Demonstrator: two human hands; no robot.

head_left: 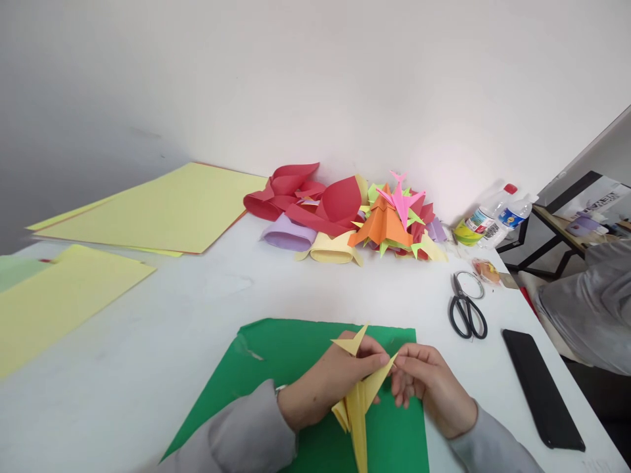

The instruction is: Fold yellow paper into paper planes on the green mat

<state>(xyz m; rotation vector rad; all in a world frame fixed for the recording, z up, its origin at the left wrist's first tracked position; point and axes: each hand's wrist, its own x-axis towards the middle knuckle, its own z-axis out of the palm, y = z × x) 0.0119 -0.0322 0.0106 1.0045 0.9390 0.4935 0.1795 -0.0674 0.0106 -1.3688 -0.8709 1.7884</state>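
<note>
A folded yellow paper airplane [359, 417] is held over a green sheet [276, 355] at the front of the table. My left hand [335, 378] wraps round its upper part, thumb on top, and a forked yellow tip sticks up beyond the fingers. With thumb and forefinger, my right hand [428, 381] pinches the pointed end of the wing on the right. The fingers of my left hand under the paper are partly hidden. The long narrow end of the airplane points toward me and runs out of view at the bottom.
Along the wall lie red rolled paper shapes [335, 203] and folded paper airplanes, an orange one [382, 223] among them. Yellow sheets [162, 210] are at left. On the right are scissors [463, 309], a black phone-like slab [542, 387] and bottles [488, 220]. A person's grey sleeve [591, 302] shows beyond.
</note>
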